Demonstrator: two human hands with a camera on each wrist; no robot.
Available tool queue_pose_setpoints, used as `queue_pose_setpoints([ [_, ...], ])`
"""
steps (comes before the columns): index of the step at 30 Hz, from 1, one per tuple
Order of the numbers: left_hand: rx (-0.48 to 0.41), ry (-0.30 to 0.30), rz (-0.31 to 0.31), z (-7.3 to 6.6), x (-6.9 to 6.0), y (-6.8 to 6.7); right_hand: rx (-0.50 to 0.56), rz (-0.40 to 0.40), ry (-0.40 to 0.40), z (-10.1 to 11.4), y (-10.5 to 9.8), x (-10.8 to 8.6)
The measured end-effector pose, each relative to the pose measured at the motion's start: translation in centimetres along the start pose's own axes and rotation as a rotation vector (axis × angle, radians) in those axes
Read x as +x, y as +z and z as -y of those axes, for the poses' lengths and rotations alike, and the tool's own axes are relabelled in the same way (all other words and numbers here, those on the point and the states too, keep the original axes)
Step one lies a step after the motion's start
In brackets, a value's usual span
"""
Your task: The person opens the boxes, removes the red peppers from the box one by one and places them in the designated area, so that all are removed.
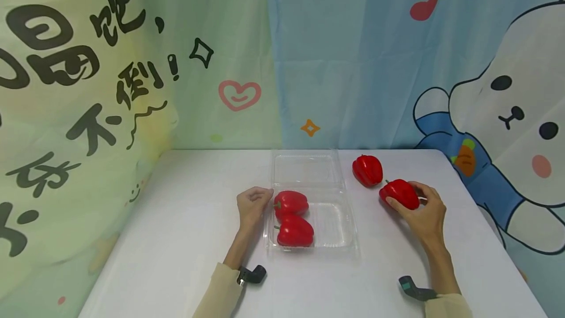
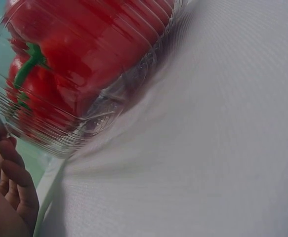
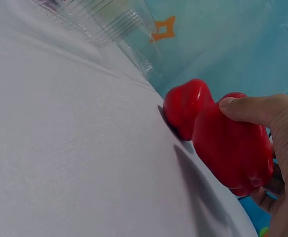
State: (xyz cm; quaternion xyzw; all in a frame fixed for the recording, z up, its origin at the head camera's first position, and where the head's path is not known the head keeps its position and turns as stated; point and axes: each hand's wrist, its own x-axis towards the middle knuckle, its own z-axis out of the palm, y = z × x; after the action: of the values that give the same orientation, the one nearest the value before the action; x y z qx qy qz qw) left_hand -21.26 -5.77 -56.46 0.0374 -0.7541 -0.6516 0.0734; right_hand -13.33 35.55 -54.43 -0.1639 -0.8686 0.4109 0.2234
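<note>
Peppers red, stem green; container clear; table white; backdrop green and blue, red heart printed.

Left hand pinches an open clear container of two red peppers; right hand grips another pepper.

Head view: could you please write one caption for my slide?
The left grip pinches the clear box with two peppers inside; the right grip holds a third pepper, near a fourth.
</note>
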Motion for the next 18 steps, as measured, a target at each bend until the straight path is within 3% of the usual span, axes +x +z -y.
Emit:
queue_pose_setpoints([
  [10,-0.06,0.008,0.008,-0.06,0.14,-0.11,-0.016,-0.024,0.071,-0.62,0.23,0.08],
  [18,-0.037,-0.001,0.002,-0.18,0.05,-0.09,0.003,-0.069,0.146,-0.23,0.65,0.56],
])
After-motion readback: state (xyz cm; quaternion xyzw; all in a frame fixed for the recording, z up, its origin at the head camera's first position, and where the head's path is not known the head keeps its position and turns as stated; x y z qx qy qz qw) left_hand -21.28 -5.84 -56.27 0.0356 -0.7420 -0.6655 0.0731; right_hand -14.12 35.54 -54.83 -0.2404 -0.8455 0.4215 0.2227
